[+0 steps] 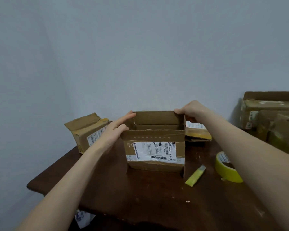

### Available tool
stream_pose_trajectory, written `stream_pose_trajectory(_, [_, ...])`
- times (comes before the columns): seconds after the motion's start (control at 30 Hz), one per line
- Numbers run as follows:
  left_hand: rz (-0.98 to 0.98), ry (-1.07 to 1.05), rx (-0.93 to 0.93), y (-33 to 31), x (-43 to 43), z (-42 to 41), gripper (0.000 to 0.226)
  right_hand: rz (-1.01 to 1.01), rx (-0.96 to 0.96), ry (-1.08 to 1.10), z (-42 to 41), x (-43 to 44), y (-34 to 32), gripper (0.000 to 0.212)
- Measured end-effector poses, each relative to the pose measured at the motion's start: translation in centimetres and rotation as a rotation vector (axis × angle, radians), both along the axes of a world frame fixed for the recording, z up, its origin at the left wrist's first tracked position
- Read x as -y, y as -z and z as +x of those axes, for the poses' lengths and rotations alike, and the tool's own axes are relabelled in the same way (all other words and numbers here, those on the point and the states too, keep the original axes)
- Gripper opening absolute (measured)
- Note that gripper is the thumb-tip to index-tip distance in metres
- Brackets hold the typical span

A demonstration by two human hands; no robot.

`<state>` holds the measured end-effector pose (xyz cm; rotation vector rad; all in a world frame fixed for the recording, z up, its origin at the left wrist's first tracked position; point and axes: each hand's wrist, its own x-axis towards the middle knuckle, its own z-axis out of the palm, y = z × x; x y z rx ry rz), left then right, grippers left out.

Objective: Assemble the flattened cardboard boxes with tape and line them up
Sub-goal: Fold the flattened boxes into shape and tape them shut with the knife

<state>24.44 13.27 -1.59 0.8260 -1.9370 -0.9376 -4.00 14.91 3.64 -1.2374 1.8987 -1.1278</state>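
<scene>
A brown cardboard box (154,148) with white shipping labels stands upright in the middle of the dark wooden table (140,194), its top open. My left hand (117,129) lies flat against the box's upper left side, fingers straight. My right hand (190,112) grips the far right top corner, thumb over the rim. A roll of yellow tape (225,169) lies to the right of the box, partly behind my right forearm. A yellow-green utility knife (195,175) lies between box and tape.
An assembled box (87,132) stands at the table's back left corner. A flattened box (198,133) lies behind the open one. Several taped boxes (270,117) are stacked at the far right. The wall is close behind. Crumpled paper (83,217) shows below the table's front edge.
</scene>
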Motion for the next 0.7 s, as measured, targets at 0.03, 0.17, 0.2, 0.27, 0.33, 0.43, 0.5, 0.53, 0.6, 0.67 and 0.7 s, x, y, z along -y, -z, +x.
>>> stream_pose_trajectory(0.03, [0.022, 0.027, -0.004, 0.1, 0.1, -0.1, 0.059, 0.002, -0.001, 0.013, 0.0, 0.5, 0.0, 0.035])
stream_pose_trajectory(0.17, [0.029, -0.054, -0.157, 1.4, -0.1, -1.2, 0.034, -0.05, 0.237, 0.076, 0.6, 1.2, 1.4, 0.018])
stream_pose_trajectory(0.2, [0.017, -0.118, -0.197, 1.7, -0.2, -1.4, 0.029, -0.083, 0.313, 0.071, 0.9, 1.2, 1.8, 0.02])
stream_pose_trajectory(0.27, [0.014, -0.167, -0.208, 2.3, -0.3, -1.8, 0.034, -0.132, 0.376, 0.05, 1.2, 0.8, 2.4, 0.032])
stream_pose_trajectory(0.33, [0.024, -0.172, -0.188, 2.7, -0.4, -2.2, 0.038, -0.196, 0.351, 0.048, 1.2, 0.0, 3.0, 0.032])
stream_pose_trajectory(0.43, [0.018, -0.236, -0.188, 3.0, -0.5, -2.8, 0.035, -0.301, 0.34, 0.014, 1.0, -2.2, 4.3, 0.042])
stream_pose_trajectory(0.5, [0.051, -0.303, -0.111, 3.2, -0.3, -3.1, 0.041, -0.307, 0.285, -0.012, 0.6, -3.6, 5.1, 0.053])
stream_pose_trajectory(0.53, [0.081, -0.32, -0.067, 3.4, 0.0, -3.2, 0.046, -0.304, 0.278, -0.031, 0.3, -4.1, 5.5, 0.058])
stream_pose_trajectory(0.6, [0.119, -0.328, -0.013, 4.0, 0.3, -3.2, 0.054, -0.31, 0.298, -0.127, -0.2, -4.7, 6.2, 0.076])
stream_pose_trajectory(0.67, [0.116, -0.33, 0.013, 4.8, 0.6, -3.1, 0.049, -0.265, 0.258, -0.249, -0.4, -5.2, 6.5, 0.101])
stream_pose_trajectory(0.7, [0.101, -0.327, 0.01, 5.1, 0.5, -3.0, 0.041, -0.216, 0.202, -0.276, -0.4, -5.2, 6.7, 0.108])
